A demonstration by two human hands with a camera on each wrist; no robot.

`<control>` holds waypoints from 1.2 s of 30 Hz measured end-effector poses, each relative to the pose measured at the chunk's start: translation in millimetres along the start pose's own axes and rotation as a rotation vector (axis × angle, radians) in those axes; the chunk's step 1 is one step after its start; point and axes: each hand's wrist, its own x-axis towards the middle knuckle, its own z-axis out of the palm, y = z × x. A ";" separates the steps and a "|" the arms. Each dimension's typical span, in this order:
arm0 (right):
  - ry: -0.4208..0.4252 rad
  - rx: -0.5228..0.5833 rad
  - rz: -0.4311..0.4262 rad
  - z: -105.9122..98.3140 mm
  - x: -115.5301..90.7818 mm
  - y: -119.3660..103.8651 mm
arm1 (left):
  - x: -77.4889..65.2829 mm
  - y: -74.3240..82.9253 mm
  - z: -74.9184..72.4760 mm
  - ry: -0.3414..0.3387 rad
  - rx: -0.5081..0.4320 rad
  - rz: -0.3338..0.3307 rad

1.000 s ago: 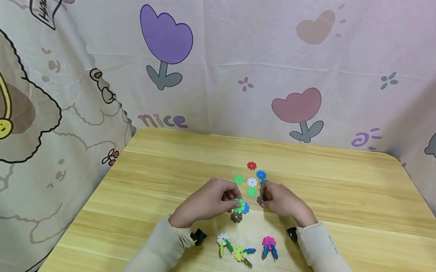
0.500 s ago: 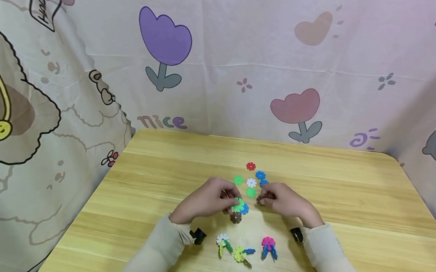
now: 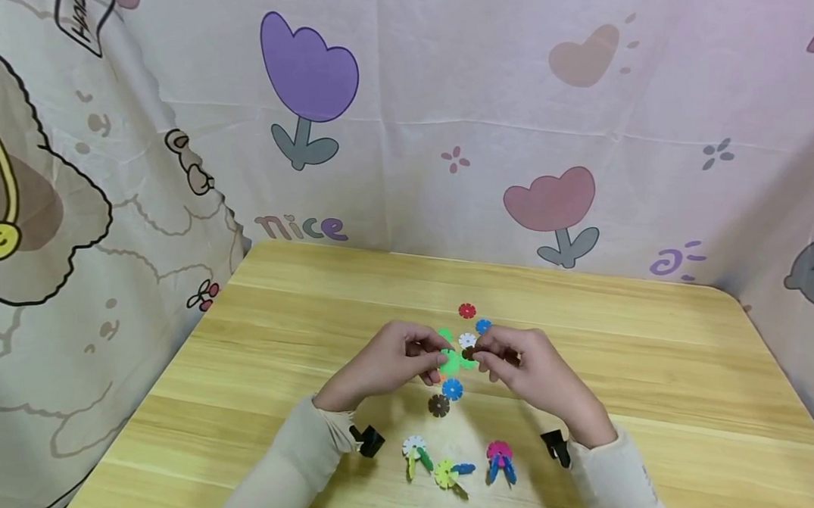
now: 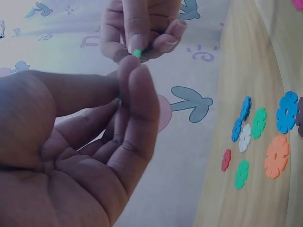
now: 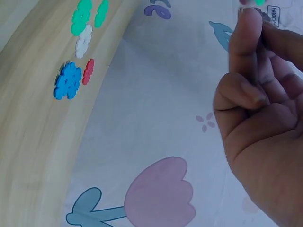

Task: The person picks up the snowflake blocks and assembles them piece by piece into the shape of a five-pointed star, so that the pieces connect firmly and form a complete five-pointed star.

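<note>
In the head view, my left hand (image 3: 385, 363) pinches a green notched snowflake disc (image 3: 450, 363) by its left edge, above the table. My right hand (image 3: 538, 373) pinches a brown snowflake disc (image 3: 468, 353) between thumb and forefinger. The two discs are close together at their edges; whether they touch I cannot tell. In the left wrist view a sliver of green shows between the fingertips of both hands, and the brown disc is hidden. Just below the left hand lie a blue disc (image 3: 452, 389) and a brown disc (image 3: 439, 405), with an orange disc (image 4: 276, 157) partly covered by that hand.
Behind the hands lie loose red (image 3: 467, 310), blue (image 3: 483, 326) and white (image 3: 467, 339) discs, plus green ones. Along the near side stand three joined pieces: white-topped (image 3: 414, 447), yellow (image 3: 446, 474) and pink-topped (image 3: 499, 453). A patterned cloth (image 3: 417, 171) hangs behind the table.
My right hand has lifted the brown disc from the table and moved it left. My left hand has raised the green disc slightly away from the blue one, so the discs now meet in view.
</note>
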 end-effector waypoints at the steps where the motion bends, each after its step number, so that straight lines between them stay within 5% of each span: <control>1: 0.004 0.004 -0.007 0.6 0.2 -0.7 | 0.1 0.5 -0.1 0.007 -0.008 -0.003; 14: 0.062 0.005 -0.132 3.8 3.7 -7.6 | 0.0 4.8 1.7 -0.006 -0.099 0.012; 23: 0.077 0.003 -0.196 10.2 4.0 -4.9 | -0.3 2.5 5.2 -0.023 -0.079 0.010; 36: -0.001 -0.016 -0.151 7.6 4.2 -2.2 | 4.0 -0.7 11.0 -0.038 -0.077 -0.019</control>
